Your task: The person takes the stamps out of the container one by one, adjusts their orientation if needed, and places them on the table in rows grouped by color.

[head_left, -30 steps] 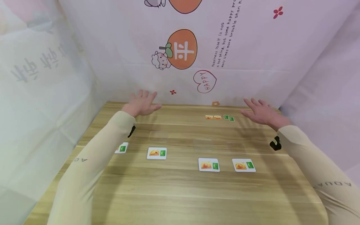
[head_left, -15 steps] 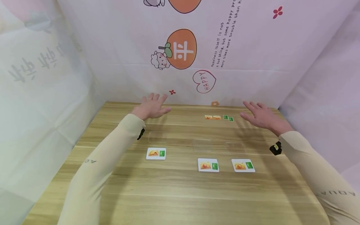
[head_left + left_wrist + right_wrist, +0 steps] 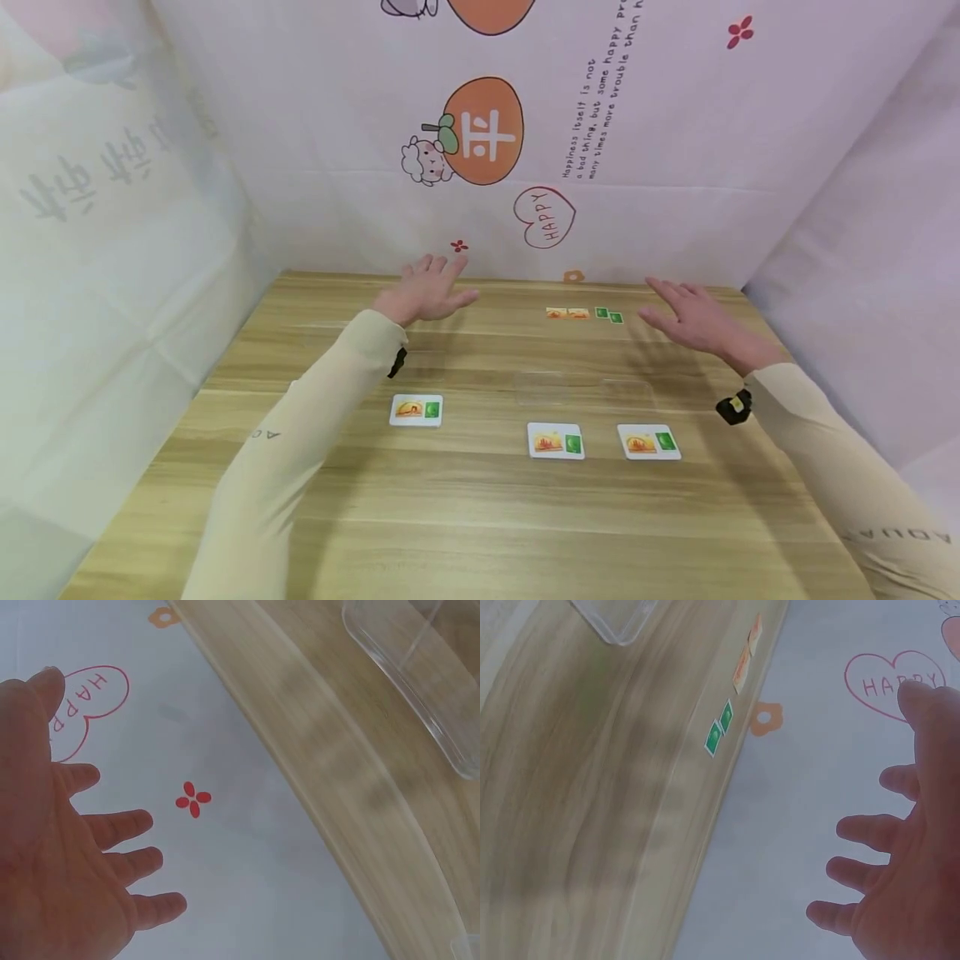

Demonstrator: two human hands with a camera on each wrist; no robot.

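Four stickers (image 3: 578, 314) near your right hand (image 3: 692, 321)
Your left hand (image 3: 427, 293) hovers before the cloth (image 3: 660, 150); both hands' fingers stand apart.

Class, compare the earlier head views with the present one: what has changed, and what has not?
The left hand moved right, toward the table's middle, and slightly nearer the wearer. The right hand sank slightly in view. Nothing was gripped or released. The three visible cards and the small pieces stayed put.
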